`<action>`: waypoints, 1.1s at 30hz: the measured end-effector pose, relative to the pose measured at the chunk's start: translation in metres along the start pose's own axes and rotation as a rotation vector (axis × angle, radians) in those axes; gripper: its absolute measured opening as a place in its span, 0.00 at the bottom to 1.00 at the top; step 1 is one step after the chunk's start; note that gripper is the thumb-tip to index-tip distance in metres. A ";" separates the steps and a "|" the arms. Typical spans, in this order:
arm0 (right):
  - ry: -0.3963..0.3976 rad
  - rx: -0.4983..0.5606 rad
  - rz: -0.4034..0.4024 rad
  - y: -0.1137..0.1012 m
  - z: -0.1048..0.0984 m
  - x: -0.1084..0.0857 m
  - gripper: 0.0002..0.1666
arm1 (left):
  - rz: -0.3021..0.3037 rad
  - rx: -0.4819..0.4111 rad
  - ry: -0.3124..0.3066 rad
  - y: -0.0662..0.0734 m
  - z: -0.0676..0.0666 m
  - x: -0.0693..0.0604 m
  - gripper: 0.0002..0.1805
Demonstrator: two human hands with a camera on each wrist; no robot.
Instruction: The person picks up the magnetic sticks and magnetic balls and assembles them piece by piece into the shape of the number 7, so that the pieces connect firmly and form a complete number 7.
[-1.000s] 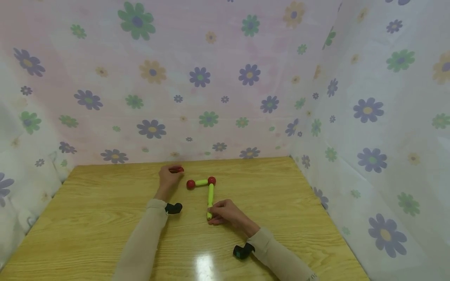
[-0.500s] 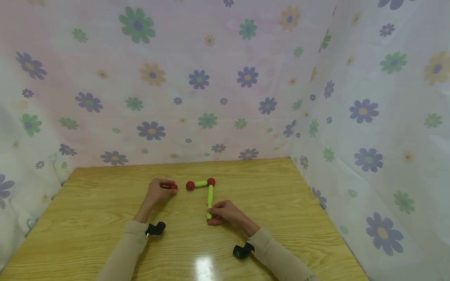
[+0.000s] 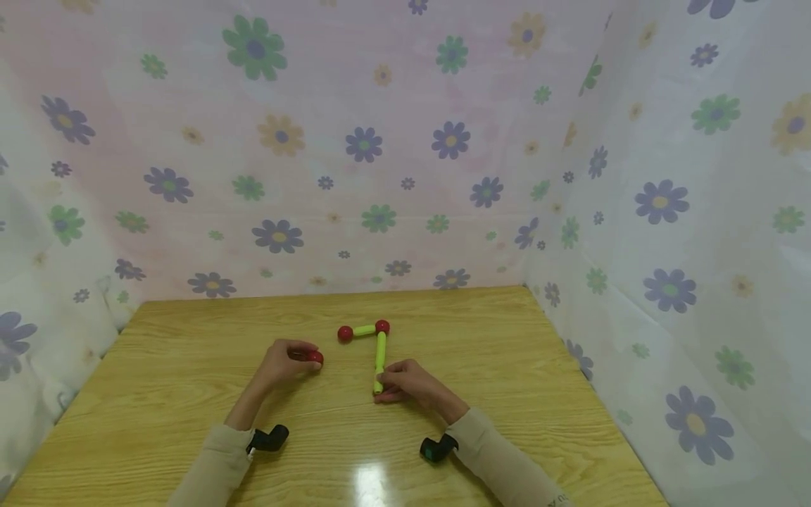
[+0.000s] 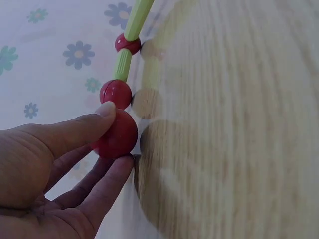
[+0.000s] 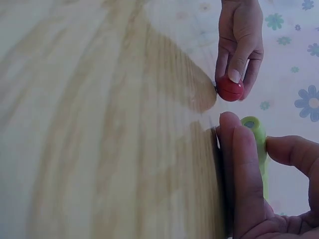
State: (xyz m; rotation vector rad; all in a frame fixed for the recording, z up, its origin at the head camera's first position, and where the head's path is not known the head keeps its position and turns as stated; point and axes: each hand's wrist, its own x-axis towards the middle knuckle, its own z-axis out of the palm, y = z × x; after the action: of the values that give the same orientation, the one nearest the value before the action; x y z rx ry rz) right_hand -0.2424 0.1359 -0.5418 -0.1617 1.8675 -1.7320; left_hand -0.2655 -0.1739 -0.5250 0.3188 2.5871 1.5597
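My left hand (image 3: pixel 283 365) pinches a loose red ball (image 3: pixel 316 358) between thumb and fingers, low over the table. To its right, my right hand (image 3: pixel 412 384) holds the near end of a yellow-green rod (image 3: pixel 381 348) between thumb and fingers. The rod's far end meets a red corner ball (image 3: pixel 382 327). From there a shorter yellow-green rod (image 3: pixel 364 330) runs left to another red ball (image 3: pixel 345 334). In the right wrist view, the held rod end (image 5: pixel 250 123) shows a round grey tip, apart from the loose ball. Fingers partly cover the rod's near part.
All this is on a wood-grain table (image 3: pixel 494 366). Flower-printed cloth (image 3: pixel 405 141) hangs behind the table and along both sides. A black wrist camera is strapped at each sleeve cuff.
My left hand has brought the loose red ball from near the table's back edge toward me, left of the joined rods. The right hand has stayed at the rod's near end.
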 end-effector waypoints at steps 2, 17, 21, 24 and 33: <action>0.003 0.011 0.004 -0.001 0.002 0.002 0.14 | 0.005 -0.030 -0.009 -0.001 0.002 -0.003 0.20; 0.027 0.013 -0.022 -0.009 0.009 0.014 0.13 | 0.007 -0.070 -0.056 0.019 0.048 -0.019 0.18; 0.045 -0.017 -0.033 -0.011 0.007 0.017 0.15 | 0.021 -0.108 -0.100 0.022 0.062 -0.021 0.18; 0.047 -0.018 -0.032 -0.010 0.007 0.017 0.15 | 0.026 -0.138 -0.132 0.022 0.070 -0.024 0.19; 0.064 -0.019 -0.034 -0.009 0.008 0.017 0.17 | 0.023 -0.176 -0.120 0.025 0.082 -0.034 0.19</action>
State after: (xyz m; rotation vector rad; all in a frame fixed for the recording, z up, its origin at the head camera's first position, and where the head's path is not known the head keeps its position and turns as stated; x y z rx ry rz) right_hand -0.2550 0.1202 -0.5384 -0.1482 1.9377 -1.7616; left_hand -0.2133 -0.1003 -0.5420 0.4131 2.3453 1.7055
